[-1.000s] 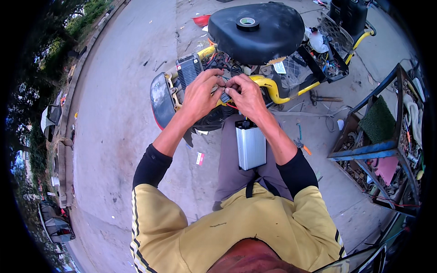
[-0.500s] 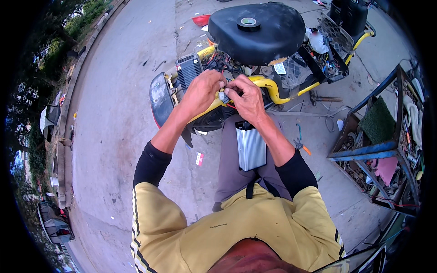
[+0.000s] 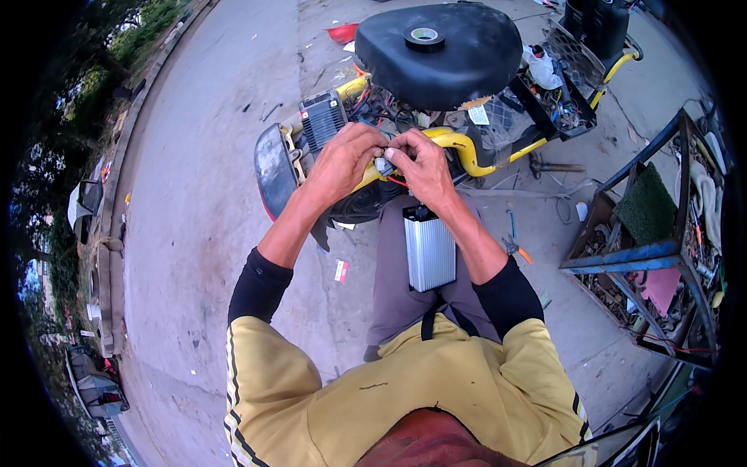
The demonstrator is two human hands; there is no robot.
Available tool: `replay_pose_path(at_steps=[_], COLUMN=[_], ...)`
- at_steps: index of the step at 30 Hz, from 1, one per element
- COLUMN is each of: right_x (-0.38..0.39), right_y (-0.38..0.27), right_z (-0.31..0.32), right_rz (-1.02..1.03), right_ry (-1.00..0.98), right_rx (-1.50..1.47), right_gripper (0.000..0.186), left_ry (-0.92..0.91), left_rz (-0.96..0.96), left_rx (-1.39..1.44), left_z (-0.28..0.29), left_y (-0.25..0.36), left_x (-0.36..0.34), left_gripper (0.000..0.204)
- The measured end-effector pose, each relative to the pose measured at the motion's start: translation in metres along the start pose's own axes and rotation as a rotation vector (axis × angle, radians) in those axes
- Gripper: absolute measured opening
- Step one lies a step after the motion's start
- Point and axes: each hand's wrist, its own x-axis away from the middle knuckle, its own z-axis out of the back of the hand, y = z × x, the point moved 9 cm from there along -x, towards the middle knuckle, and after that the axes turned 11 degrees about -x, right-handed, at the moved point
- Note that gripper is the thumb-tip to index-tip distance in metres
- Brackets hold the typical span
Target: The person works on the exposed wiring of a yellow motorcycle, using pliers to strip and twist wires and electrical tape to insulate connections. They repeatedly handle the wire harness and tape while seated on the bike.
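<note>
My left hand [image 3: 342, 162] and my right hand [image 3: 422, 165] meet over the yellow tube frame [image 3: 463, 148] of a partly stripped scooter. Both are closed, fingertips pinched almost against each other. A small whitish-grey wire connector [image 3: 383, 166] sits at my right thumb and fingers, which grip it. What the left fingertips pinch is too small to make out. Red and dark wires [image 3: 397, 182] run just under the hands. Across my thighs rests a silver finned controller box [image 3: 430, 255], its black plug end toward the frame.
A black seat [image 3: 459, 66] with a roll of black tape [image 3: 425, 39] on top covers the frame's far part. A finned black unit [image 3: 323, 118] is left of it. Orange-handled pliers [image 3: 515, 247] and a hammer [image 3: 556, 167] lie on the ground. A metal rack [image 3: 622, 258] holds scrap at right.
My fingertips have shifted slightly, and the left fingers are a little more drawn together at the tips. The connector stays in about the same place.
</note>
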Motion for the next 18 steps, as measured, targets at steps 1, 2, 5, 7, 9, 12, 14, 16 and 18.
replay_pose_path(at_steps=[1, 2, 5, 7, 9, 12, 14, 16, 18], right_x=[0.000, -0.001, 0.002, 0.002, 0.001, 0.001, 0.001, 0.000, -0.003], right_y=[0.004, 0.010, -0.003, -0.013, -0.017, -0.024, -0.025, -0.024, -0.020], right_z=[0.000, 0.000, 0.001, 0.002, 0.004, -0.002, -0.003, -0.003, -0.003], right_rz=[-0.013, -0.026, 0.011, 0.052, 0.084, 0.133, 0.137, 0.136, 0.129], right_ry=[-0.002, -0.003, 0.004, 0.016, 0.032, 0.003, 0.014, 0.014, 0.006], right_rx=[-0.013, -0.026, 0.080, 0.164, 0.214, 0.276, 0.262, 0.253, 0.250], right_gripper=[0.015, 0.015, 0.015, 0.014, 0.013, 0.015, 0.015, 0.014, 0.014], left_ry=[-0.027, -0.053, -0.140, -0.188, -0.224, -0.193, -0.230, -0.272, -0.319], left_rz=[-0.004, -0.009, 0.011, 0.020, 0.017, 0.105, 0.146, 0.182, 0.211], left_rx=[-0.021, -0.042, -0.141, -0.203, -0.251, -0.017, 0.175, 0.315, 0.400], left_z=[-0.001, -0.002, -0.002, -0.004, -0.007, -0.011, -0.019, -0.025, -0.028], left_y=[0.000, 0.001, 0.005, 0.006, 0.005, -0.009, -0.020, -0.028, -0.033], left_x=[-0.001, -0.003, -0.009, -0.011, -0.012, -0.007, -0.005, -0.006, -0.005], left_gripper=[0.012, 0.012, 0.012, 0.012, 0.011, 0.010, 0.010, 0.011, 0.014])
